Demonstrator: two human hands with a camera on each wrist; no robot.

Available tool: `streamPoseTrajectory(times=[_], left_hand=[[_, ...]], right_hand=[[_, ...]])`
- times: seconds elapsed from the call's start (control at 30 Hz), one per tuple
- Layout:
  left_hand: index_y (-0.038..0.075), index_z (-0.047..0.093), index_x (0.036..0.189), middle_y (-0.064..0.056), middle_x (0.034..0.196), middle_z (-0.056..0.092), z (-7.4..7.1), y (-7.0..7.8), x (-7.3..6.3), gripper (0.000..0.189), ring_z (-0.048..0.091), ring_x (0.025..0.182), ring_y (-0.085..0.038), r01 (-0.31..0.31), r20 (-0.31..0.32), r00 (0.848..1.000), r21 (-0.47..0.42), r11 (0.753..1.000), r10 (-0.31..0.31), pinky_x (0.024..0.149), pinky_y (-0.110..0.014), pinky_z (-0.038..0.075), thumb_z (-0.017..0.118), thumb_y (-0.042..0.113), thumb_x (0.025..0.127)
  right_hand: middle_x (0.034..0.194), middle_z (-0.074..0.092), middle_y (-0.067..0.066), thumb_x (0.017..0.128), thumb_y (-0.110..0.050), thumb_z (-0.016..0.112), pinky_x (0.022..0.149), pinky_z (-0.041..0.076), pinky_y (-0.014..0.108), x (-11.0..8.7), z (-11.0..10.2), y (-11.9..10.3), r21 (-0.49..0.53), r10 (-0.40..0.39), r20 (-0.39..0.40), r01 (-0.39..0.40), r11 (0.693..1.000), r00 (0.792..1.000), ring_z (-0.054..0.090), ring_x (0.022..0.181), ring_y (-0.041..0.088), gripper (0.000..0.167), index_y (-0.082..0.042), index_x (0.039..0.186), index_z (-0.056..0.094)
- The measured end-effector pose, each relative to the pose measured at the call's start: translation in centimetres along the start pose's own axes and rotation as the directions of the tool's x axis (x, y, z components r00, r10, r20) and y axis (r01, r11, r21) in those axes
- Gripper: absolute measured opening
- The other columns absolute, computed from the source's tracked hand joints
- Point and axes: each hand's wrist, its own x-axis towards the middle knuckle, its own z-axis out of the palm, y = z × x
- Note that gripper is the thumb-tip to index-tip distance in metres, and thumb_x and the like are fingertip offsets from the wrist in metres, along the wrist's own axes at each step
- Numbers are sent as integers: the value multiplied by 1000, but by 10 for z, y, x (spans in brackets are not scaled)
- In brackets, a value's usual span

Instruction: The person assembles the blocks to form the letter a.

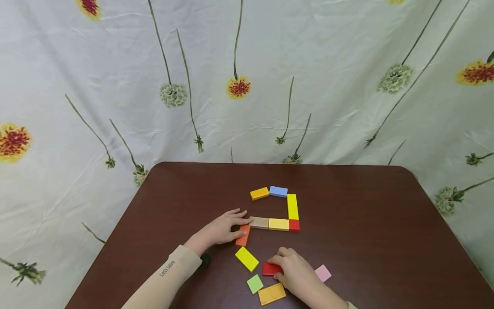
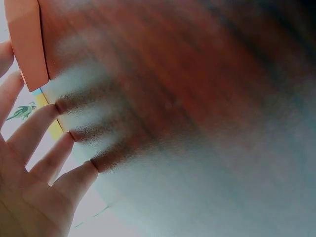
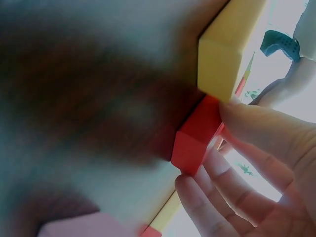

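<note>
On the brown table, the left hand (image 1: 220, 227) has thumb and index fingertips on an orange block (image 1: 242, 235), its fingers spread and mostly straight. The orange block stands at the left end of a row: a tan block (image 1: 259, 222), a pale yellow block (image 1: 279, 224) and a small red block (image 1: 294, 225). In the left wrist view, its other fingertips (image 2: 94, 165) touch the tabletop. Nearer the body, the right hand (image 1: 297, 272) pinches a red block (image 3: 193, 136) between thumb and fingers. Beside it in the right wrist view is a yellowish block (image 3: 219, 54).
A yellow block (image 1: 293, 207), a blue block (image 1: 278, 191) and an orange-yellow block (image 1: 260, 193) continue the line around the back. Loose near the right hand lie a bright yellow block (image 1: 247, 259), a green block (image 1: 255, 284), an amber block (image 1: 272, 294) and a pink block (image 1: 323, 273).
</note>
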Motion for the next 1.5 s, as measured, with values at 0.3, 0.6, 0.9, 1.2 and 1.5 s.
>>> streamPoseTrajectory(times=[0.3,0.6,0.9,1.2,1.5], left_hand=[[25,53,143,-9,154,43,0,0,-1,51,29,147,-37,17,8,1000,-8,1000,-17,112,-58,36,66,32,94],[26,53,143,-9,155,42,-2,1,0,51,28,148,-37,20,6,1000,-9,1000,-20,113,-57,35,66,32,94],[23,53,144,-11,154,43,-2,-1,1,52,28,147,-38,2,5,1000,-5,1000,-2,112,-57,36,66,31,94],[23,53,144,-11,154,43,-2,-1,1,51,29,147,-37,0,3,1000,-11,1000,0,112,-58,35,65,31,95],[23,53,144,-11,155,42,0,0,1,52,28,147,-38,2,6,1000,-14,1000,-2,112,-57,36,66,30,94]], right_hand=[[87,60,-5,78,-11,80,71,51,23,2,6,-7,33,-1,25,0,999,1000,52,80,9,27,-13,105,77],[87,61,-4,77,-14,83,73,53,25,3,5,-10,27,-4,16,3,1000,1000,52,79,10,27,-12,104,76],[85,61,-4,74,-14,85,70,51,23,2,5,-10,8,-24,-37,24,1000,999,53,78,10,29,-10,101,75],[92,63,-3,76,-17,84,76,55,28,-1,-1,-5,47,8,-49,-6,999,999,57,84,13,32,-9,106,74],[97,67,-3,75,-16,85,79,58,37,-17,-27,18,45,203,-92,-200,979,975,61,89,14,32,-13,106,75]])
